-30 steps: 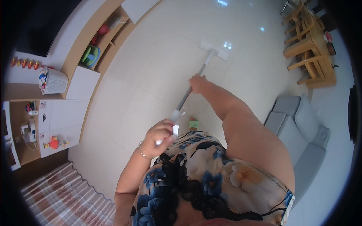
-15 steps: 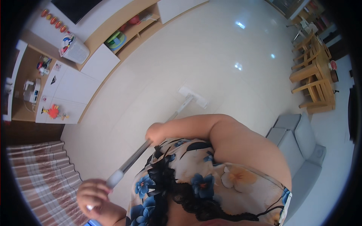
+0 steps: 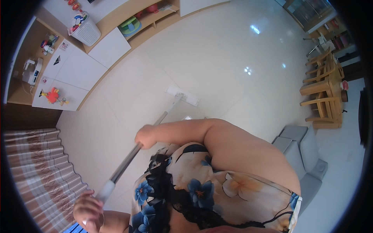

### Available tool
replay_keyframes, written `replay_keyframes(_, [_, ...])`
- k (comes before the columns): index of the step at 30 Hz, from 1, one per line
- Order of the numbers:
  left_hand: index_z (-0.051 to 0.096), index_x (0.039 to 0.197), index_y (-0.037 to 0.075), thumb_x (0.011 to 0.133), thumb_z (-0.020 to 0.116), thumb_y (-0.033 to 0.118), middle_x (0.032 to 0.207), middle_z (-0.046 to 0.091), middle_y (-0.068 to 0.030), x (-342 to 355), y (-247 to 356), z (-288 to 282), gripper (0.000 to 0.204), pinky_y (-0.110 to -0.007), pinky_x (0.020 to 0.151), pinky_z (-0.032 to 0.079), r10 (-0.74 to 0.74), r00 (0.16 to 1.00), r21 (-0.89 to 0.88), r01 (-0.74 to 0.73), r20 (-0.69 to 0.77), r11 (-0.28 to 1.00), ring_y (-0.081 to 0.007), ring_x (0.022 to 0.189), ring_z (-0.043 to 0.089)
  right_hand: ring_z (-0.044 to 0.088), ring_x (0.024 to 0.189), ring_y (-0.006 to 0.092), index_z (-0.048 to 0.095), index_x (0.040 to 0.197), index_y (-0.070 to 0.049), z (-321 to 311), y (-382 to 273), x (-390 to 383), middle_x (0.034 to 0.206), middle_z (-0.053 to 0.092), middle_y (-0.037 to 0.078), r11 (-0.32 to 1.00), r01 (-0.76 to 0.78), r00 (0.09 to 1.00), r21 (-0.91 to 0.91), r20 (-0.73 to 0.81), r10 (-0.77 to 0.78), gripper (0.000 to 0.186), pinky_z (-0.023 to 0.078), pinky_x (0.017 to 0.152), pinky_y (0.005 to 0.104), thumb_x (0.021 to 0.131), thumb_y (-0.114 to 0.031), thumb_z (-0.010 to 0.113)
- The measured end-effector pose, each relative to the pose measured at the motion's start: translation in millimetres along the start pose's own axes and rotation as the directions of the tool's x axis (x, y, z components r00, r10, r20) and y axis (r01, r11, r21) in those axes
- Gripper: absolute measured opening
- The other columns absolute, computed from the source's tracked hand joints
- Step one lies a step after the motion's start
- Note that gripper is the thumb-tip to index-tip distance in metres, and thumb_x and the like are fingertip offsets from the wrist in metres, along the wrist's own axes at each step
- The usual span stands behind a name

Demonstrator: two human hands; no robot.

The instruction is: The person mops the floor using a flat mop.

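A flat mop (image 3: 125,166) with a silvery pole slants across the lower left of the view. Its white rectangular head (image 3: 190,99) lies on the pale tiled floor ahead of me. My right hand (image 3: 145,136) is closed around the middle of the pole, with that arm reaching across my body. At the lower left, my left hand (image 3: 88,211) holds the pole's upper end, just past a light grey grip. Its fingers curl loosely there and partly hide the end.
A long white and wood cabinet (image 3: 79,73) with a white basket (image 3: 86,33) runs along the left. A striped curtain (image 3: 42,167) hangs at the lower left. Wooden chairs and a table (image 3: 326,87) stand at the right, near a grey sofa (image 3: 291,149).
The mop head has slid to the left across the floor. Both hands have shifted left with the pole, and the whole view has turned slightly.
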State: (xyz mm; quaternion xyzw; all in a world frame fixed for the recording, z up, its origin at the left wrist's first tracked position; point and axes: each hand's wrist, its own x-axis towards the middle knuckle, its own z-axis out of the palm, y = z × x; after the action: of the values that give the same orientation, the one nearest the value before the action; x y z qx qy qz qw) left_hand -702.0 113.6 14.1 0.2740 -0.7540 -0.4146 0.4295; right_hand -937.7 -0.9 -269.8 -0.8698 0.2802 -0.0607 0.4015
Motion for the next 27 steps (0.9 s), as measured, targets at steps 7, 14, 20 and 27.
replay_keyframes(7, [0.06, 0.091, -0.004, 0.082, 0.058, 0.006, 0.091, 0.065, -0.0185, 132, -6, 24, 0.014, -0.038, 0.071, 0.048, -0.362, 0.927, 0.838, 0.117, 0.101, 0.534, -0.0329, 0.075, 0.061, 0.065, 0.082, 0.0313, 0.066, 0.081, -0.012, -91, 98, -12, 0.081, 0.067, 0.01, 0.963, -0.271, 0.957, 0.003, -0.103, 0.27, 0.018, 0.05, 0.071, 0.0444, 0.074, -0.028, 0.061])
replay_keyframes(14, [0.058, 0.092, 0.003, 0.063, 0.074, 0.005, 0.081, 0.063, -0.0178, 313, -67, 109, 0.033, -0.045, 0.061, 0.046, -0.533, 0.842, 0.984, 0.016, 0.083, 0.178, -0.04, 0.072, 0.06, 0.065, 0.093, 0.0282, 0.069, 0.09, -0.012, -207, 196, -63, 0.094, 0.069, 0.009, 0.919, -0.387, 0.908, 0.071, -0.144, 0.393, 0.025, 0.051, 0.079, 0.0428, 0.079, -0.03, 0.056])
replay_keyframes(20, [0.06, 0.11, 0.007, 0.063, 0.071, 0.001, 0.082, 0.065, -0.0184, 449, -120, 171, 0.048, -0.044, 0.062, 0.048, -0.601, 0.755, 0.926, -0.024, 0.263, 0.376, -0.0392, 0.071, 0.062, 0.065, 0.093, 0.0294, 0.069, 0.09, -0.012, -292, 305, -136, 0.095, 0.069, 0.009, 0.877, -0.457, 0.837, 0.149, -0.261, 0.48, 0.024, 0.051, 0.08, 0.0428, 0.077, -0.029, 0.06])
replay_keyframes(27, [0.061, 0.114, 0.006, 0.066, 0.071, 0.001, 0.092, 0.067, -0.019, 553, -198, 301, 0.049, -0.043, 0.071, 0.052, -0.539, 0.726, 0.816, -0.053, 0.427, 0.576, -0.0378, 0.082, 0.064, 0.064, 0.091, 0.0318, 0.068, 0.083, -0.012, -340, 452, -271, 0.09, 0.068, 0.011, 0.76, -0.628, 0.629, 0.166, -0.467, 0.622, 0.024, 0.051, 0.08, 0.042, 0.07, -0.032, 0.067])
